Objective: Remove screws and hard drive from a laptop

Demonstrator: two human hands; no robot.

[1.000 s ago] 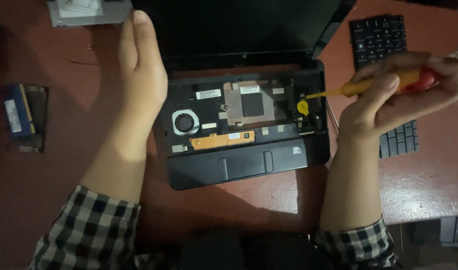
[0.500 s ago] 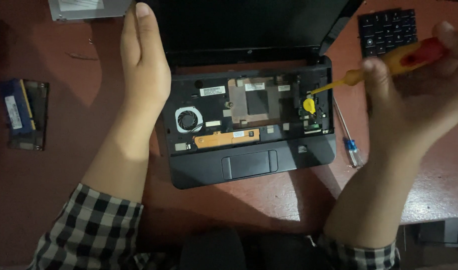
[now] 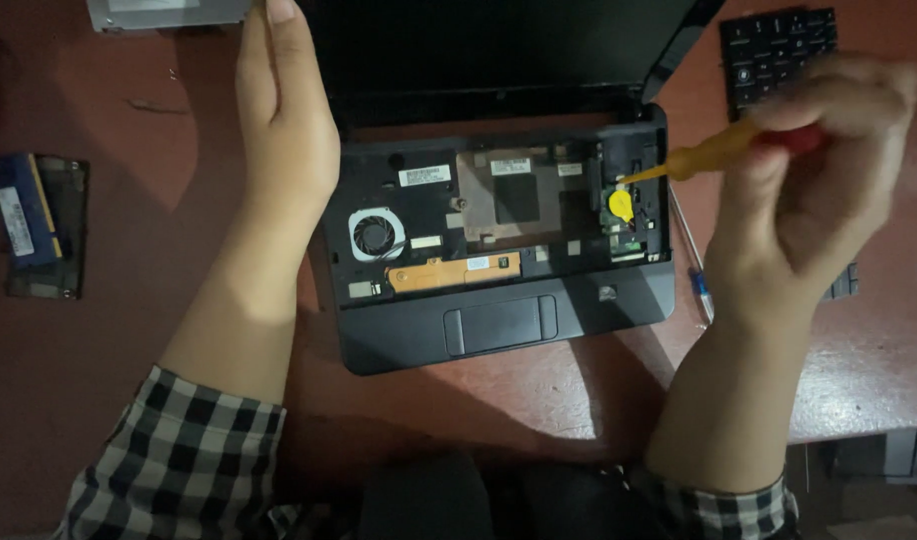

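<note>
Fingers of the right hand (image 3: 809,190) close around a yellow-shafted, red-handled screwdriver (image 3: 714,155), tip reaching the opened black laptop base (image 3: 499,250); the left hand (image 3: 284,120), open and empty, braces its edge.

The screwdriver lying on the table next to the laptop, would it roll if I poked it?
Probably. The spare screwdriver looks thin and round, with a small blue handle, lying flat on the smooth red-brown table, so a nudge may roll it. It seems light and stiff, easy to flick away.
</note>
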